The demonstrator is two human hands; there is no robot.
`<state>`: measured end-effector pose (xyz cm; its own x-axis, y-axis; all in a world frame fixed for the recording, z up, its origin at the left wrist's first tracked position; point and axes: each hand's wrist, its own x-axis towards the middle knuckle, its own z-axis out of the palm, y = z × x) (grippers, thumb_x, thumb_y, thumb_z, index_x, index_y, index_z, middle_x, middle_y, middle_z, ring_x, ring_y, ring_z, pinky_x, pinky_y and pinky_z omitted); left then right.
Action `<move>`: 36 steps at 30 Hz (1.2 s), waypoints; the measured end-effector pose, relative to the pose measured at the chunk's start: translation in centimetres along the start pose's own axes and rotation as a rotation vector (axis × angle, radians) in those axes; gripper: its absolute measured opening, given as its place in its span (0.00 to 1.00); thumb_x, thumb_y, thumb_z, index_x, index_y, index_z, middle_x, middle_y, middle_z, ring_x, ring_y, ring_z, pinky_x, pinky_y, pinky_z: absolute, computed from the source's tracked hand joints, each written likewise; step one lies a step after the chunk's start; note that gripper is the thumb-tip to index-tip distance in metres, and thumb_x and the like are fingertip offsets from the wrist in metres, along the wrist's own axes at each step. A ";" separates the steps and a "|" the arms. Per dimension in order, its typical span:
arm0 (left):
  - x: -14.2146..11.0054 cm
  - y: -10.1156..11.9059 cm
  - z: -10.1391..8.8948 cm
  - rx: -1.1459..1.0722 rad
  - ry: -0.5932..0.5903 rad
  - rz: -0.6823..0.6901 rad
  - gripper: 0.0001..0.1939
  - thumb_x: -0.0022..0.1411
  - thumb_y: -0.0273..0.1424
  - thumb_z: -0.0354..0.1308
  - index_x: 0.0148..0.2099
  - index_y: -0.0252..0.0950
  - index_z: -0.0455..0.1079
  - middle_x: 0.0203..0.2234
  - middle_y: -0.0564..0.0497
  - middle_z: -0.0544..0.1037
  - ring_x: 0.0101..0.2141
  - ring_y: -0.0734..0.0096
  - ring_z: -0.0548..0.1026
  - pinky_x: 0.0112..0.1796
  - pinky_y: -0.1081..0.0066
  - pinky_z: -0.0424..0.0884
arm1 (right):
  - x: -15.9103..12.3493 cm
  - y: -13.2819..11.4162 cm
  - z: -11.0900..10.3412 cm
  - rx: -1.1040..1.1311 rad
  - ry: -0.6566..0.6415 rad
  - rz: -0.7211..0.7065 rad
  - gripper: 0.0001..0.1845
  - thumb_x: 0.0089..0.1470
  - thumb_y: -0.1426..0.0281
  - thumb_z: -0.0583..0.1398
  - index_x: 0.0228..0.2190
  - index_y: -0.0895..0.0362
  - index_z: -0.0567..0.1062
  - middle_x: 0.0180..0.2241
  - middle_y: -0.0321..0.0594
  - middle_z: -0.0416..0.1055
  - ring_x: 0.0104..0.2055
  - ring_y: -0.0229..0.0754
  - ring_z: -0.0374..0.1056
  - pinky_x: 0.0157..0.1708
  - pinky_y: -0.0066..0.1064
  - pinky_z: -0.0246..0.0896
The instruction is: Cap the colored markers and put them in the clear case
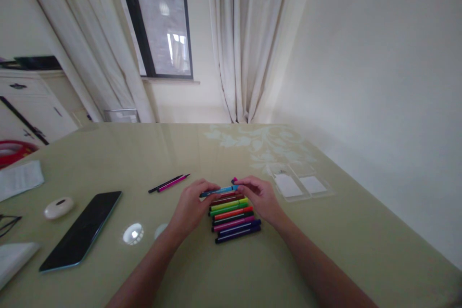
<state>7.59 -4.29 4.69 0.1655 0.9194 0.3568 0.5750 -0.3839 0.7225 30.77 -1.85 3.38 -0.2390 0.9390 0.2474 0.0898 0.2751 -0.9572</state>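
Observation:
A light blue marker [222, 191] is held level above the far end of a row of markers. My left hand [193, 202] pinches its left end, and my right hand [259, 196] has its fingers closed at the right end. A small magenta cap [234, 180] shows just beyond my right fingertips; whether they touch it I cannot tell. Below lie several markers side by side, among them a yellow-green marker [229, 204], an orange marker [233, 213], a magenta marker [233, 224] and a navy marker [238, 235].
Left of my hands lie a black pen [162, 184] and an uncapped magenta marker [173, 183]. A clear plastic case [306, 197] lies open at the right. Further left are a phone [83, 231], a white oval object [58, 208] and folded white cloth or paper [21, 180].

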 end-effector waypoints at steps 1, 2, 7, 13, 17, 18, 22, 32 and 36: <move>0.0 -0.1 0.1 0.000 0.005 0.004 0.08 0.65 0.35 0.61 0.41 0.41 0.81 0.34 0.50 0.82 0.37 0.64 0.78 0.40 0.67 0.72 | 0.0 -0.2 0.0 0.005 0.003 0.001 0.13 0.57 0.57 0.66 0.38 0.52 0.83 0.36 0.41 0.80 0.37 0.46 0.79 0.41 0.38 0.76; -0.1 -0.2 0.2 0.001 0.010 0.007 0.08 0.65 0.35 0.60 0.41 0.41 0.81 0.34 0.50 0.82 0.37 0.64 0.78 0.40 0.68 0.72 | -0.1 -0.3 0.0 0.009 0.005 -0.002 0.13 0.57 0.57 0.66 0.37 0.52 0.83 0.34 0.40 0.80 0.36 0.45 0.78 0.40 0.37 0.76; -0.2 -0.4 0.4 0.026 0.017 -0.004 0.08 0.65 0.34 0.61 0.40 0.41 0.82 0.34 0.49 0.82 0.37 0.63 0.78 0.41 0.67 0.72 | -0.3 -0.8 0.2 -0.049 0.014 -0.041 0.11 0.58 0.60 0.65 0.37 0.53 0.83 0.32 0.40 0.79 0.34 0.44 0.77 0.38 0.35 0.75; 0.0 -0.2 0.4 0.050 -0.034 -0.015 0.10 0.67 0.35 0.59 0.41 0.41 0.81 0.36 0.49 0.83 0.38 0.63 0.78 0.42 0.67 0.73 | 0.0 0.6 0.2 0.005 -0.005 0.012 0.13 0.57 0.58 0.66 0.37 0.53 0.82 0.31 0.39 0.80 0.35 0.45 0.78 0.38 0.36 0.76; 0.5 -0.9 -0.2 0.076 -0.030 -0.004 0.16 0.71 0.37 0.51 0.44 0.39 0.80 0.40 0.46 0.83 0.42 0.61 0.78 0.46 0.64 0.73 | 0.4 1.4 -0.1 -0.055 -0.018 0.023 0.13 0.58 0.58 0.65 0.38 0.53 0.82 0.36 0.41 0.82 0.38 0.46 0.78 0.42 0.38 0.75; 0.6 -1.3 -0.6 0.123 0.001 -0.022 0.17 0.72 0.37 0.49 0.45 0.39 0.79 0.42 0.46 0.82 0.44 0.60 0.78 0.48 0.63 0.72 | 0.5 1.4 -0.2 -0.100 -0.018 0.016 0.13 0.58 0.59 0.64 0.38 0.54 0.83 0.36 0.41 0.82 0.39 0.46 0.78 0.42 0.38 0.74; 0.5 -3.5 -3.0 0.499 0.143 -0.215 0.18 0.71 0.32 0.46 0.49 0.38 0.78 0.45 0.44 0.81 0.48 0.55 0.76 0.52 0.59 0.69 | 0.5 1.3 -0.7 -0.269 -0.005 -0.006 0.10 0.59 0.62 0.63 0.37 0.54 0.83 0.37 0.41 0.82 0.39 0.45 0.77 0.42 0.36 0.72; -0.4 -4.7 -4.9 0.944 0.050 -0.432 0.17 0.72 0.31 0.45 0.47 0.38 0.77 0.44 0.41 0.79 0.46 0.50 0.76 0.42 0.59 0.70 | 0.9 1.8 -1.3 -0.539 -0.020 -0.133 0.10 0.63 0.66 0.59 0.36 0.54 0.81 0.40 0.41 0.79 0.45 0.45 0.73 0.49 0.37 0.66; -0.3 -4.7 -4.7 0.903 0.026 -0.430 0.15 0.71 0.33 0.49 0.47 0.39 0.77 0.44 0.42 0.79 0.46 0.51 0.76 0.43 0.59 0.70 | 1.3 2.3 -1.3 -0.664 -0.037 -0.172 0.13 0.66 0.66 0.57 0.45 0.53 0.80 0.46 0.43 0.78 0.51 0.47 0.71 0.55 0.40 0.62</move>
<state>1.10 -3.13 3.93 -0.2111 0.9585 0.1915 0.9768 0.1998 0.0764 31.95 0.24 1.73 -0.3352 0.8661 0.3709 0.6186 0.4992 -0.6067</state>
